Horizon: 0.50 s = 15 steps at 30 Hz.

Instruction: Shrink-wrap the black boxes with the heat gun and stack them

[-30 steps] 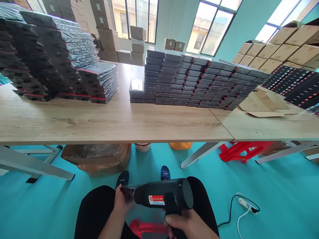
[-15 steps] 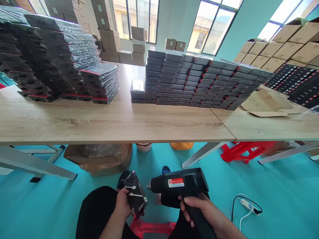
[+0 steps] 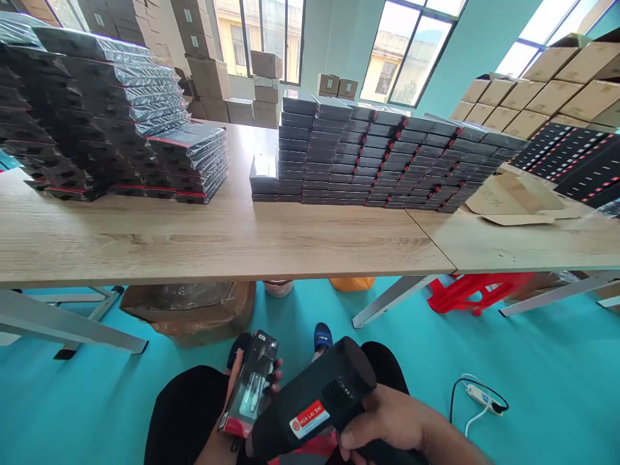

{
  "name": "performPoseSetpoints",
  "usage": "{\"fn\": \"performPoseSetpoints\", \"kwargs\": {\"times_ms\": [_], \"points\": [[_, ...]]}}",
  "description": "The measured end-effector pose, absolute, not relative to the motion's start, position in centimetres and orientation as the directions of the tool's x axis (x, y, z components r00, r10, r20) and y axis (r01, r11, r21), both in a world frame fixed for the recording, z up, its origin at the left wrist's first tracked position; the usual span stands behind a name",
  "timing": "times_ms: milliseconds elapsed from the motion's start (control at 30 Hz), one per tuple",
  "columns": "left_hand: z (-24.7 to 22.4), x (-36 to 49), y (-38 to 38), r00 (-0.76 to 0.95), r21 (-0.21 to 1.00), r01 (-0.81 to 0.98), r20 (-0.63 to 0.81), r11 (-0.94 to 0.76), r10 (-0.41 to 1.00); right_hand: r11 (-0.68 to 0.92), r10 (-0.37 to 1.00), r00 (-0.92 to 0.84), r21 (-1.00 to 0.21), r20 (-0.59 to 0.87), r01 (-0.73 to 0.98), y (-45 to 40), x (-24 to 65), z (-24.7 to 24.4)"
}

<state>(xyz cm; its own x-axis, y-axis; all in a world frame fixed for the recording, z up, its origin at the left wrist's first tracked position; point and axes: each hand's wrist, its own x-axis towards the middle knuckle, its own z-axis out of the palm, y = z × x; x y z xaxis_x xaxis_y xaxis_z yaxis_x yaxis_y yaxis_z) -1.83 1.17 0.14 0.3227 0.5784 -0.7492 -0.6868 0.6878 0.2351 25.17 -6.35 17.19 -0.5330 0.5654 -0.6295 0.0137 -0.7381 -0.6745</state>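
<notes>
A black heat gun (image 3: pixel 314 394) with a red and white label is gripped by its handle in my right hand (image 3: pixel 382 423). Its nozzle points down and left, close to the lower end of a small black box (image 3: pixel 252 384). My left hand (image 3: pixel 233 380) holds that box from beneath, fingers wrapped along both long sides. The box has a glossy face with pale pictures and a red end. The heat gun's body hides part of the box's lower right side, and I cannot tell whether the nozzle touches it.
Above my lap runs a wooden table (image 3: pixel 208 248). Shrink-wrapped black boxes (image 3: pixel 188 158) are stacked on its left, neat rows of black boxes (image 3: pixel 378 161) at its middle. Flattened cardboard (image 3: pixel 518 197) lies right. Below are an open carton (image 3: pixel 194 316), a red stool (image 3: pixel 477 290) and a power strip (image 3: pixel 482 395).
The heat gun has swung from level to slanting down-left and come over the box's lower end. The box has been turned, and the left hand now supports it from below.
</notes>
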Motion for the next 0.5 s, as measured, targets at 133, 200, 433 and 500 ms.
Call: {"fn": "performPoseSetpoints", "kwargs": {"times_ms": [133, 200, 433, 500], "points": [[-0.3, -2.0, 1.2, 0.531, 0.154, -0.681, -0.569, 0.716, 0.628, -0.696, 0.686, -0.327, -0.718, -0.650, -0.033, -6.1, 26.8, 16.1], [-0.7, -1.7, 1.3, 0.484, 0.196, -0.679, -0.606, 0.708, 0.631, -0.632, 0.771, -0.176, -0.770, -0.612, -0.089, -5.1, 26.3, 15.4], [0.5, -1.2, 1.5, 0.243, 0.309, -0.717, -0.730, 0.625, 0.639, -0.703, 0.658, -0.452, -0.706, -0.602, -0.083, -4.7, 25.1, 15.4], [1.7, -1.7, 1.3, 0.241, 0.340, -0.696, -0.719, 0.633, 0.652, -0.752, 0.549, -0.564, -0.659, -0.616, -0.012, -6.1, 26.6, 15.2]]}}
